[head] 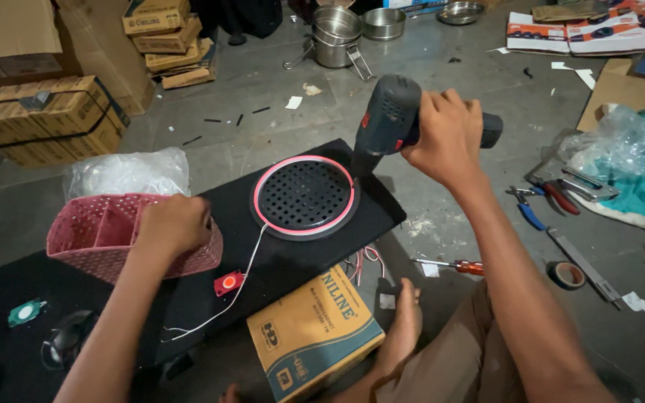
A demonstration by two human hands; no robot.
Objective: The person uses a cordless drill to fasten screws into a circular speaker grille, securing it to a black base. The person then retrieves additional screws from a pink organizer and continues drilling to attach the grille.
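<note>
The right hand (446, 138), just above the middle of the frame, is wrapped tight round the grip of a dark cordless drill (393, 119), whose nose points down at the right-hand rim of a round black speaker grille (304, 195) ringed in red. That grille sits in a long black panel (278, 257) running from the lower left toward the centre. The left hand (173, 224), at centre left, reaches into a pink plastic basket (102, 235) standing on the panel; its fingers curl down inside, and I cannot tell whether they pinch anything. A white wire (244, 280) trails from the grille past a small red switch (228, 283). To my eye this is the fastening step, screws going in round the ring. The drill tip would need seating squarely on a screw head before the trigger is squeezed. A cardboard box (315, 336) props the panel's near edge, and pliers (554, 195) lie on the floor at right.
</note>
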